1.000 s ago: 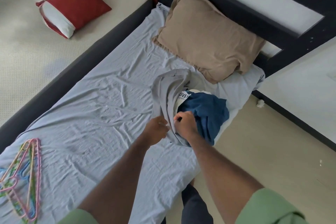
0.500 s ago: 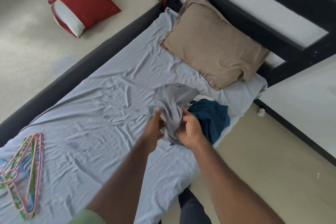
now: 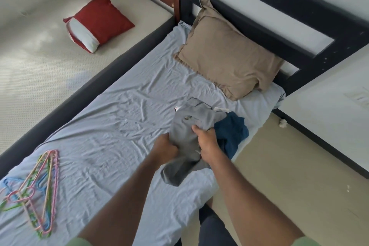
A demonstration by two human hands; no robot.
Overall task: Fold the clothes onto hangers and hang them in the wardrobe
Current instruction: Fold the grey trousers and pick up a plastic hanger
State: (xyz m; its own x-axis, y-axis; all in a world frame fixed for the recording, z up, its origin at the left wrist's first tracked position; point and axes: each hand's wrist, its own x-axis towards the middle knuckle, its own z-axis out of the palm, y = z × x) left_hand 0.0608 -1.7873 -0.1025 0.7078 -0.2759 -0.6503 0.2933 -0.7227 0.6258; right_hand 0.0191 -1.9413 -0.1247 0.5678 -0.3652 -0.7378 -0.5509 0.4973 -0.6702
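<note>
The left hand (image 3: 164, 151) and the right hand (image 3: 206, 143) both grip a bunched grey fabric garment (image 3: 187, 126) held above the wrinkled light-blue bed sheet (image 3: 111, 126). The garment's lower end hangs below the hands. A crumpled dark-blue garment (image 3: 231, 134) lies on the sheet just beside the right hand, near the mattress edge. A tan rectangular pillow (image 3: 227, 58) rests against the black bed frame headboard (image 3: 299, 32). A stack of multicoloured plastic hangers (image 3: 38, 191) lies on the sheet at lower left, well apart from the hands. A red square cushion (image 3: 99, 22) lies on the adjacent cream mattress (image 3: 30, 66).
</note>
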